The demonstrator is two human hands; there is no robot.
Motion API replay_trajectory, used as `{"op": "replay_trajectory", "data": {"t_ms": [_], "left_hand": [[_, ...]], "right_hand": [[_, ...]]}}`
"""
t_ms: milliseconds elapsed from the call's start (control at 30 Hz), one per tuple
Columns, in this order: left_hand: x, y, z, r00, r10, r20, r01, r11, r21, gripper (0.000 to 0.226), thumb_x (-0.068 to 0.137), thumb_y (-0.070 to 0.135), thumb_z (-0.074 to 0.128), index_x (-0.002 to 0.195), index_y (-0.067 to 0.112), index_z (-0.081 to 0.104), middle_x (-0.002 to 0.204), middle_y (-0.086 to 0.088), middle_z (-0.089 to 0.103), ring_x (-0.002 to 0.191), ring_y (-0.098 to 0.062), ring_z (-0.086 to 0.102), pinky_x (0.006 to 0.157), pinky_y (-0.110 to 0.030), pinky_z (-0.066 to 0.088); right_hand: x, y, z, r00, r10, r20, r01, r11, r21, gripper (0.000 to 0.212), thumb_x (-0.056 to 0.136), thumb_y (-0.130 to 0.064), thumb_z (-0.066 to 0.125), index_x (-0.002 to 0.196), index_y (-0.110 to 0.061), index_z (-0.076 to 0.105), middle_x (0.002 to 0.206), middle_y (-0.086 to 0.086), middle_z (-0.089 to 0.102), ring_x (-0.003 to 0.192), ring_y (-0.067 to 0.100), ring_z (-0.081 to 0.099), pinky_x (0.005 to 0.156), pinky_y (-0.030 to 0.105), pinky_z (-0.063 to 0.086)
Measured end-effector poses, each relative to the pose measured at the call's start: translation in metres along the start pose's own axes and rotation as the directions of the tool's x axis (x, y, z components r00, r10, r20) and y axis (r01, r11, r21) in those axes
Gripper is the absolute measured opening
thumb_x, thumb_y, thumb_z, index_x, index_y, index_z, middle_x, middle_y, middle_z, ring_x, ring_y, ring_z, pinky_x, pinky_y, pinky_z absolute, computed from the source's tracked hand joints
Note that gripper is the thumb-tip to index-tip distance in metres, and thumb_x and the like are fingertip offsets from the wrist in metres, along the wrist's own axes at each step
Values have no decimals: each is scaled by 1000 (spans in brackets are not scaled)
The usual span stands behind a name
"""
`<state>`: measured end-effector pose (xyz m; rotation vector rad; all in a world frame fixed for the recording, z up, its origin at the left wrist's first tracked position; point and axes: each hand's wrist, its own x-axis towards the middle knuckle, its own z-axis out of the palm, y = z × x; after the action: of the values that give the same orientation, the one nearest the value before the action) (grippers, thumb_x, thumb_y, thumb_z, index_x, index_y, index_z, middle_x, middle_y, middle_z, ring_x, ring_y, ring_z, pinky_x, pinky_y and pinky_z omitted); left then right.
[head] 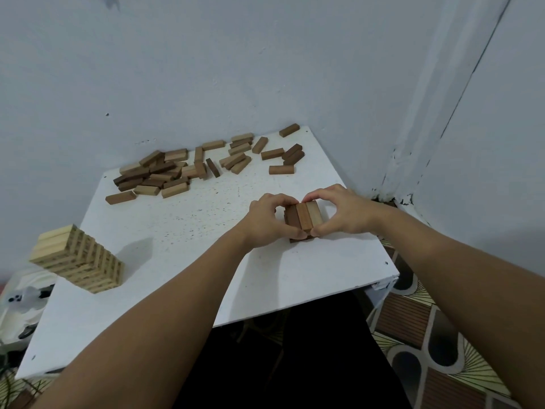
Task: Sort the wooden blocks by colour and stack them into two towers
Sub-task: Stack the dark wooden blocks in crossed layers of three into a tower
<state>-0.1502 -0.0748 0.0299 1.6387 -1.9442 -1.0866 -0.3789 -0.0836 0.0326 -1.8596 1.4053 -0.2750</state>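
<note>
A short stack of brown blocks stands on the right part of the white table, its top layer three blocks side by side. My left hand curls round the stack's left side. My right hand curls round its right side, fingertips at the far and near ends. A tall tower of pale blocks stands at the table's left edge. A loose pile of mixed brown and pale blocks lies at the back left, with more scattered blocks at the back right.
The table sits in a corner between two pale walls. A patterned tiled floor shows to the right and below. White plastic clutter lies left of the table. One brown block lies at the far back edge.
</note>
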Motion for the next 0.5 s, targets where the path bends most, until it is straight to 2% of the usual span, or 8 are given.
{"op": "replay_trajectory", "data": {"t_ms": [100,267,433,500], "left_hand": [[0,-1,0,1000,-6,3,7,1000,-24,69,67,36,95,128,42,63,129,10,50,128,-19,41,109,-44,42],[0,-3,-2,999,-31,18,32,997,-71,69,67,33,95,128,40,63,132,7,52,125,-19,44,105,-40,44],[-1,-5,1,999,-35,37,40,989,-145,70,69,30,96,129,38,61,132,8,56,120,-16,49,91,-29,43],[-3,-8,1,997,-48,57,57,983,-174,80,65,33,98,132,43,57,131,8,56,120,-15,51,89,-28,43]], "right_hand": [[0,0,1,1000,-13,0,12,999,50,68,74,-39,87,128,-58,50,138,-8,37,132,15,36,101,37,40],[2,-1,3,1000,-8,12,7,995,97,68,75,-35,88,130,-54,52,139,-7,36,130,15,37,94,33,39],[4,1,6,1000,-11,23,8,993,114,71,75,-36,87,133,-55,50,139,-9,34,133,16,37,105,39,43],[3,5,9,1000,-26,12,24,990,136,75,75,-37,87,135,-58,47,142,-10,33,136,15,34,110,42,42]]}}
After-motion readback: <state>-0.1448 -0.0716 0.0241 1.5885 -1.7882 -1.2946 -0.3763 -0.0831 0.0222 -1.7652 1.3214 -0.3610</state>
